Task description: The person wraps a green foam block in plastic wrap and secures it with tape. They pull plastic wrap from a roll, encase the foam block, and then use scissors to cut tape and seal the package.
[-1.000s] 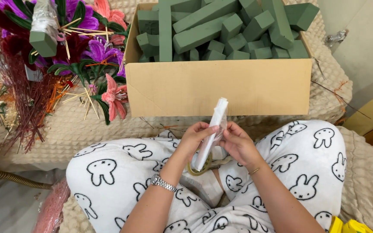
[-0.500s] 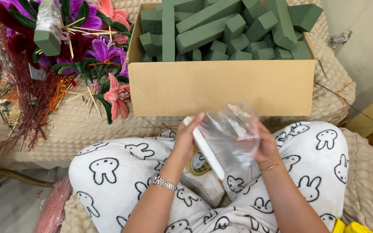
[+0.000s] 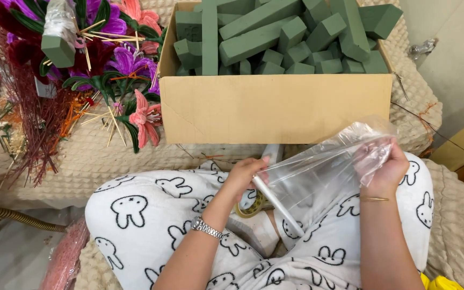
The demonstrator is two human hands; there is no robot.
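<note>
My left hand (image 3: 245, 174) pinches the rolled end of a clear plastic sheet (image 3: 318, 177) while my right hand (image 3: 385, 166) grips the loose end, drawn out taut over my lap so it unrolls flat. A tape roll (image 3: 251, 207) lies between my knees, within easy reach. Ahead, a cardboard box (image 3: 275, 107) of green foam blocks (image 3: 275, 37) stands on the woven mat (image 3: 81, 161), artificial flowers (image 3: 98, 59) at its left edge.

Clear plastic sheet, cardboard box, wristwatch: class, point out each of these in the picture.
clear plastic sheet (image 3: 323, 172), head view, middle of the stretched film.
cardboard box (image 3: 275, 110), head view, bare front wall.
wristwatch (image 3: 206, 228), head view, metal band on the left wrist.
</note>
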